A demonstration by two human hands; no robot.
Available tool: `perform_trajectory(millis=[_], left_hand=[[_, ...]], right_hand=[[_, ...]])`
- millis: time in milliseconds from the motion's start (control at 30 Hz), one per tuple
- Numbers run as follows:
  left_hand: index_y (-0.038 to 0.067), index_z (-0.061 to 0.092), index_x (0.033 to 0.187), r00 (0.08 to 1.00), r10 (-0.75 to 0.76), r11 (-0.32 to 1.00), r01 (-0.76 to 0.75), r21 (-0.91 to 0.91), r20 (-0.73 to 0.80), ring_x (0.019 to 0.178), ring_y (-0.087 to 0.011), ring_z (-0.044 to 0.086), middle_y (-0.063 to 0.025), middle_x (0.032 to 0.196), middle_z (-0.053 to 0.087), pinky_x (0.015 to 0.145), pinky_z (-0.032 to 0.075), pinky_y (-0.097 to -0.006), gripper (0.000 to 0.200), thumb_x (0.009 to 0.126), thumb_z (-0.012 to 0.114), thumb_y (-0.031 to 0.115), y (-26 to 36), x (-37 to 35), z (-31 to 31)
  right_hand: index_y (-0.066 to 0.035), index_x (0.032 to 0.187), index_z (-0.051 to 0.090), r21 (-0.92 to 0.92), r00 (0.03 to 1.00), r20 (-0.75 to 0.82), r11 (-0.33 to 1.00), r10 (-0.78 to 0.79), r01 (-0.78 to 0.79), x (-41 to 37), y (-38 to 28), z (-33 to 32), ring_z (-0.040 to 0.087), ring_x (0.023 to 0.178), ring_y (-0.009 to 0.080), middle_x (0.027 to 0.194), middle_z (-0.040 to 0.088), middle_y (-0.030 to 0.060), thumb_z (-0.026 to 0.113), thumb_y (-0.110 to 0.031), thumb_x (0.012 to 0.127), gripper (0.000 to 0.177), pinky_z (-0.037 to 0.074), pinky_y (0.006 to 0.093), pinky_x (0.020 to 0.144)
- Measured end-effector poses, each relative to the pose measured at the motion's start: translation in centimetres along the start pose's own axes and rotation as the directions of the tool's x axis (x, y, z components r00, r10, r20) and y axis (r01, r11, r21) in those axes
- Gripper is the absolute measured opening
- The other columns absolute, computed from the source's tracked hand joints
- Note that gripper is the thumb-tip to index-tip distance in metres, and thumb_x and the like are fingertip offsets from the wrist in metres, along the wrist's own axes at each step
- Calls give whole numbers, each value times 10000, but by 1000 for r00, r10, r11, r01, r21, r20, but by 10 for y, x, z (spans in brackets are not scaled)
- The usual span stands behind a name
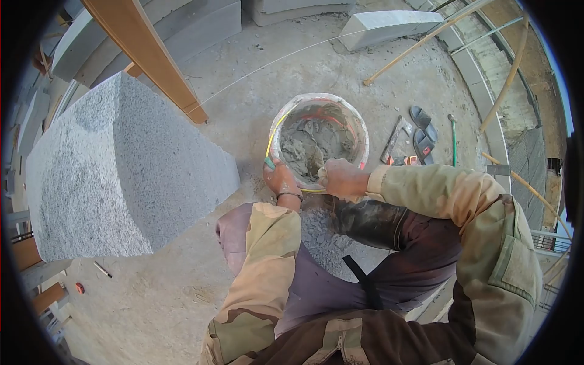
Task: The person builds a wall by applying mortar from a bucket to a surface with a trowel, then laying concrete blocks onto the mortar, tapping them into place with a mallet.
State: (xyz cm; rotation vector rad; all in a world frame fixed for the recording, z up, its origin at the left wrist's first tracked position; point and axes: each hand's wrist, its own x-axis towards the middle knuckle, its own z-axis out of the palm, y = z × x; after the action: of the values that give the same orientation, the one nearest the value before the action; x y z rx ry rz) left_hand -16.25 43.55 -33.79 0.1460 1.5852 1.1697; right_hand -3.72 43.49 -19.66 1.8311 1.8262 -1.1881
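Observation:
A round bucket [364, 131] stands on the floor in front of me, its inside partly filled with wet grey mortar [301, 143]. A yellow strip, perhaps its handle, runs along the left side of the rim. My left hand [282, 182] grips the near left rim, with something teal at a fingertip and a dark band around the wrist. Over the near right rim, my right hand [345, 178] is closed in a fist. What it holds reaches toward the mortar, but its shape is hidden by the hand and smears of mortar.
A large grey block [131, 170] stands close on my left, beside a brown metal beam [149, 55]. Sandals [424, 134], a level-like bar [396, 139] and a green-handled tool [453, 140] lie right of the bucket. A pale block [389, 29] and poles are farther off.

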Motion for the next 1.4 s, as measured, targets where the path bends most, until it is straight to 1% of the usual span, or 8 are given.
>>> perform_trajectory(millis=[67,133,167,333,400,433,500,1400], left_hand=[[-44,593,1323,997,78,996,-77,44,-6,1069,-265,634,-157,1224,659,941,496,-388,356,1055,505,175,-3,0,0],[-37,591,1329,999,48,997,-48,57,1,1073,-261,631,-152,1228,657,947,492,-385,351,1056,506,166,2,-2,0],[-30,590,1334,1000,23,997,-23,70,7,1077,-256,629,-146,1232,655,953,489,-383,346,1056,508,158,4,-4,-2],[-3,589,1351,995,-35,998,41,-57,93,1089,-245,628,-131,1238,654,965,487,-373,331,1057,518,132,9,6,-6],[6,592,1353,993,-58,998,60,-10,100,1092,-244,630,-127,1240,653,969,489,-370,327,1058,521,126,7,6,-10],[14,577,1359,992,-40,998,46,-42,118,1089,-253,634,-128,1233,648,963,499,-388,338,1055,526,153,3,8,-11],[23,562,1364,990,-16,997,28,-77,143,1087,-262,638,-130,1227,644,958,510,-405,351,1052,531,180,1,13,-9],[25,595,1325,993,-71,997,69,22,90,1096,-260,625,-131,1222,649,962,512,-425,332,1030,562,173,10,9,-11]], right_hand=[[74,846,714,188,979,120,964,165,-185,2,-2,5,749,785,363,859,718,290,694,-235,884,312,598,462,731],[90,832,678,12,968,152,980,-200,201,10,1,9,722,614,306,748,695,241,668,-210,928,315,575,435,541],[113,850,633,488,966,199,837,167,-246,13,5,9,662,503,282,663,640,168,639,-204,971,340,507,409,415],[61,863,631,691,912,354,599,208,-405,-4,29,-32,617,511,201,645,607,109,638,-253,1009,347,485,350,431],[56,897,652,271,978,185,951,100,-148,-15,44,-46,653,538,279,687,650,144,646,-219,977,287,513,409,483],[56,897,652,278,978,183,948,103,-152,-21,50,-55,653,538,279,687,650,144,646,-219,977,287,513,409,483],[16,923,677,-615,987,-54,784,-152,88,-29,56,-77,698,686,374,784,692,190,641,-192,930,212,550,477,621],[-23,847,768,-730,963,140,633,-232,258,42,4,-78,738,844,372,849,740,191,690,-100,726,163,581,462,744]])
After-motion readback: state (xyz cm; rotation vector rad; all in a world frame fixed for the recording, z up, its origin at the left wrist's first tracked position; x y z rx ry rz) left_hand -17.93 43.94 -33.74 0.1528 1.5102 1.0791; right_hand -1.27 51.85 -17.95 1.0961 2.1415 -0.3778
